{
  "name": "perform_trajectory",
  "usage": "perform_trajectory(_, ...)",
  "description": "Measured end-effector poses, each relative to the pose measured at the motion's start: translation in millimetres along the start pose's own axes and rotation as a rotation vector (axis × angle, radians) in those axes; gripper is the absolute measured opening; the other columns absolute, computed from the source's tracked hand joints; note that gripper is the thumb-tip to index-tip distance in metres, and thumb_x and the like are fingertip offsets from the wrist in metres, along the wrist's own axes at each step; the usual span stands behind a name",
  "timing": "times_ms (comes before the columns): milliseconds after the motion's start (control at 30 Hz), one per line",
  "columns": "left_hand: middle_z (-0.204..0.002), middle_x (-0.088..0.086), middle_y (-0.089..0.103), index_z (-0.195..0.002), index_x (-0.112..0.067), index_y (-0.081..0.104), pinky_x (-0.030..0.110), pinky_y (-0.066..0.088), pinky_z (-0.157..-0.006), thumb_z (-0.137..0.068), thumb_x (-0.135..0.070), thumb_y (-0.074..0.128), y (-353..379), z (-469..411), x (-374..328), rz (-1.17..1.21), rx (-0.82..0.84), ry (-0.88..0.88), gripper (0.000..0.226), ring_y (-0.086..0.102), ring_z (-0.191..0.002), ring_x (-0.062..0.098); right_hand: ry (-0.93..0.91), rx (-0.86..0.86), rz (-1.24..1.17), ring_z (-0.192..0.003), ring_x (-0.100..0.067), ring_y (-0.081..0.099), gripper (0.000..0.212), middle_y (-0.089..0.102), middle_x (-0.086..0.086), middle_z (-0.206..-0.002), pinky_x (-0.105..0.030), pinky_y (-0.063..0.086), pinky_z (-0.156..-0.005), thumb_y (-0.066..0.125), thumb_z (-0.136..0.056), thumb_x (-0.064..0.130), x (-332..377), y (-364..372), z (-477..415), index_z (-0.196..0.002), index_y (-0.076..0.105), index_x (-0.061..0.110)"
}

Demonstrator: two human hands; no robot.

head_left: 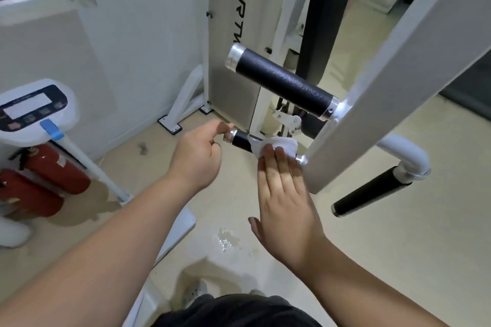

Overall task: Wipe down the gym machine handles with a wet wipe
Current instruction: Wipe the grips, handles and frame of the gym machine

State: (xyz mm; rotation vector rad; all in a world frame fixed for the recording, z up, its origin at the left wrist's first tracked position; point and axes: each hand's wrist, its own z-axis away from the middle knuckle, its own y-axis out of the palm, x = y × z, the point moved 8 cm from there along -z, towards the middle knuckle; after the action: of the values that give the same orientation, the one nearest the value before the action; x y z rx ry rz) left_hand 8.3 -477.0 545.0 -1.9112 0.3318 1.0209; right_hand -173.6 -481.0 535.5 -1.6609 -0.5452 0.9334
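The right hand (283, 194) reaches forward with its fingers (279, 164) straight and flat together, thumb spread out to the side, pressing the white wet wipe (276, 145) onto the lower handle (240, 140) of the machine. The wipe is draped over the inner half of that black grip, next to the white upright bar (372, 87) the handle joins. The left hand (200, 152) is curled, its fingertips pinching the silver end cap (230, 135) at the handle's free end, just left of the wipe; bare black grip shows between the two hands.

Above and beyond the pressing hand, the larger upper handle (281, 82) sticks out leftward from the same bar, well clear of both hands. To the right of the bar, a third black-gripped handle (372, 194) angles down from a curved white tube (406, 154). Below the hands the beige floor (372, 247) is open, with a small wet patch (228, 240) under the right wrist. Far to the left stand a white console on a pole (34, 109) and two red fire extinguishers (39, 183).
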Motion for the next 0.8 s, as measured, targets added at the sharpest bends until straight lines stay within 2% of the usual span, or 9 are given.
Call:
perform_trajectory(33,-0.073,-0.031,0.055,-0.115,-0.03,0.069,0.011,0.042,-0.065,-0.082,0.002,0.043,-1.0,-0.3,-0.3,0.01,0.011,-0.005,0.052,0.058,-0.069,-0.004,0.025,-0.013,-0.002,-0.156,-0.044,-0.005,0.12,-0.007,-0.031,-0.166,-0.055,-0.006,-0.127,0.061,-0.084,0.059,5.9,-3.5,-5.3,-0.157,-0.004,-0.01)
perform_trajectory(67,-0.075,-0.028,0.059,-0.112,-0.031,0.069,0.018,0.047,-0.067,-0.082,0.001,0.041,-1.9,-0.6,0.0,0.025,0.025,-0.023,0.052,0.061,-0.071,-0.001,0.037,-0.026,-0.007,-0.156,-0.044,-0.005,0.12,-0.007,-0.031,-0.166,-0.054,-0.009,-0.126,0.062,-0.084,0.059,13.4,-6.5,-13.2,-0.157,-0.005,-0.008)
perform_trajectory(133,-0.086,-0.019,0.066,-0.108,-0.033,0.068,0.029,0.054,-0.076,-0.08,-0.002,0.038,-2.7,-2.4,1.1,0.045,0.059,-0.052,0.051,0.068,-0.081,0.015,0.033,-0.053,-0.007,-0.154,-0.043,-0.013,0.119,-0.009,-0.027,-0.167,-0.052,-0.018,-0.124,0.06,-0.086,0.059,32.6,-8.7,-34.2,-0.156,-0.011,-0.006)
perform_trajectory(200,-0.096,-0.016,0.068,-0.108,-0.037,0.066,0.032,0.056,-0.082,-0.08,-0.003,0.036,-4.9,-4.3,1.6,0.052,0.086,-0.051,0.053,0.071,-0.089,0.021,0.049,-0.073,-0.004,-0.153,-0.041,-0.018,0.117,-0.013,-0.024,-0.168,-0.051,-0.021,-0.123,0.057,-0.088,0.059,46.8,-6.9,-52.1,-0.156,-0.014,-0.005)
perform_trajectory(367,-0.099,-0.016,0.066,-0.114,-0.034,0.068,0.03,0.053,-0.076,-0.083,0.001,0.038,-9.8,-11.9,0.9,-0.001,0.114,0.003,0.056,0.068,-0.086,0.021,0.174,-0.022,0.001,-0.154,-0.042,0.002,0.114,0.006,-0.026,-0.168,-0.051,-0.016,-0.126,0.066,-0.081,0.054,28.7,4.7,-28.9,-0.158,0.009,-0.007)
perform_trajectory(533,-0.087,-0.017,0.062,-0.121,-0.029,0.067,0.026,0.043,-0.064,-0.085,0.004,0.038,-1.5,-9.8,-1.1,-0.011,0.159,-0.011,0.056,0.059,-0.07,0.006,0.327,0.057,-0.03,-0.154,-0.043,-0.005,0.113,-0.002,-0.027,-0.167,-0.052,-0.013,-0.126,0.064,-0.083,0.051,7.3,17.5,-2.1,-0.158,0.003,-0.009)
perform_trajectory(633,-0.091,-0.013,0.066,-0.117,-0.03,0.067,0.027,0.048,-0.068,-0.084,0.003,0.039,0.8,-10.3,-3.9,0.007,0.166,-0.027,0.055,0.065,-0.077,0.016,0.278,0.034,-0.051,-0.153,-0.044,-0.012,0.112,-0.004,-0.029,-0.167,-0.052,-0.019,-0.124,0.061,-0.085,0.051,24.2,9.2,-25.8,-0.158,-0.001,-0.007)
perform_trajectory(700,-0.096,-0.01,0.067,-0.112,-0.03,0.067,0.032,0.054,-0.078,-0.083,0.003,0.039,0.9,-11.3,-5.5,0.008,0.18,-0.023,0.052,0.069,-0.087,0.023,0.202,-0.002,-0.047,-0.152,-0.042,-0.019,0.11,-0.007,-0.027,-0.168,-0.051,-0.02,-0.124,0.057,-0.088,0.05,39.5,2.0,-45.3,-0.157,-0.008,-0.006)
perform_trajectory(800,-0.094,-0.012,0.07,-0.107,-0.033,0.068,0.039,0.057,-0.085,-0.081,0.0,0.038,-0.8,-13.7,-2.3,0.032,0.196,-0.036,0.052,0.07,-0.09,0.024,0.194,-0.034,-0.065,-0.157,-0.04,-0.002,0.105,0.003,-0.025,-0.168,-0.049,-0.011,-0.126,0.056,-0.09,0.049,43.4,-5.3,-57.3,-0.158,-0.002,-0.004)
